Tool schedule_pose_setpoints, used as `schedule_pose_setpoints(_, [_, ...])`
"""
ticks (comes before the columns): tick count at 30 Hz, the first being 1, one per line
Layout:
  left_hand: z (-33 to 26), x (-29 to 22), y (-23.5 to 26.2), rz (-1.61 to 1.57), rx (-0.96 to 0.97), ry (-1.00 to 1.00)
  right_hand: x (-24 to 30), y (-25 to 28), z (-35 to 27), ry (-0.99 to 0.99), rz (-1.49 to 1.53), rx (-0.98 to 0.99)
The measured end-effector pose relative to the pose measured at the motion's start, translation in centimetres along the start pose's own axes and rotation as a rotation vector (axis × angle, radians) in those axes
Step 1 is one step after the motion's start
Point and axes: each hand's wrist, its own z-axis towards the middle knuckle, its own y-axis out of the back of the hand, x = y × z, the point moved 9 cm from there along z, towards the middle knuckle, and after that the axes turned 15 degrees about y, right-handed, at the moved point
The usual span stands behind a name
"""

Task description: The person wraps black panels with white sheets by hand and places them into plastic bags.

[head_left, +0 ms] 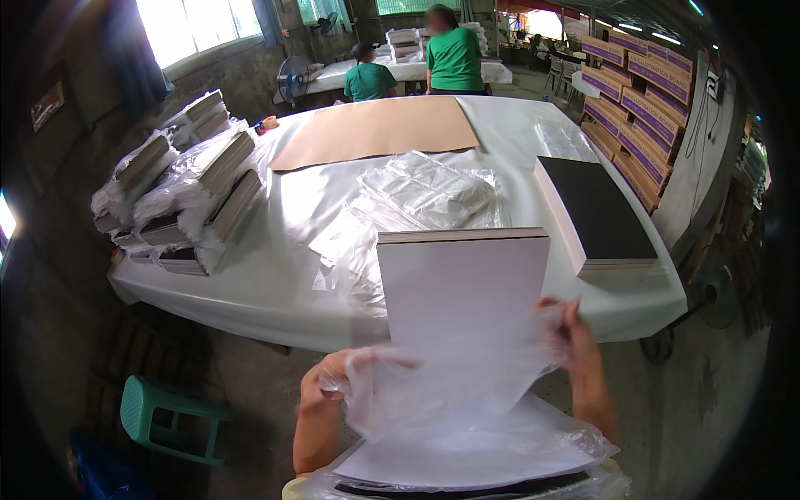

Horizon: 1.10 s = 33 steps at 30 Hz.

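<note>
A stack of white boards with pale and brown edges stands tilted in front of me, its far end at the table. A clear plastic bag is drawn over its near end. My left hand grips the bag's edge at the left side. My right hand pinches the bag's other edge beside the boards' right side, its fingers slightly blurred. Close to my body lies another white sheet in clear plastic, with a black layer beneath it.
On the white-covered table lie loose plastic bags, a brown sheet and a black-topped board stack. Wrapped stacks are piled at left. A green stool stands lower left, cartons at right. Two people in green are beyond the table.
</note>
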Motion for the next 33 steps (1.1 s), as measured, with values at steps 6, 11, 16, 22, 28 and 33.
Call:
schedule_pose_setpoints(6, [1.3, 1.5, -0.4, -0.014, -0.022, 0.087, -1.5, -3.8, -2.8, 0.099, 0.021, 0.667])
schedule_pose_setpoints(11, [-2.1, 10.4, 0.2, 0.451, 0.134, 0.833, 4.4, -0.5, 0.5, 0.453, 0.366, -0.026])
schedule_pose_setpoints(16, [-3.0, 9.6, 3.0, 0.24, -0.389, 0.609, 3.6, -4.9, 0.7, 0.213, 0.544, 0.481])
schedule_pose_setpoints(22, [-5.5, 2.3, 7.5, -0.11, -0.986, -0.114, -1.3, -3.9, -1.5, -0.001, -0.218, 0.527])
schedule_pose_setpoints(28, [-3.9, 0.2, 6.4, -0.142, -0.668, -0.274, -7.4, -1.4, -2.2, -0.358, -0.433, 0.315])
schedule_pose_setpoints(33, [-2.3, 1.7, 4.1, -0.236, -0.722, -0.16, -4.4, 0.6, -0.1, -0.01, -0.595, 0.053])
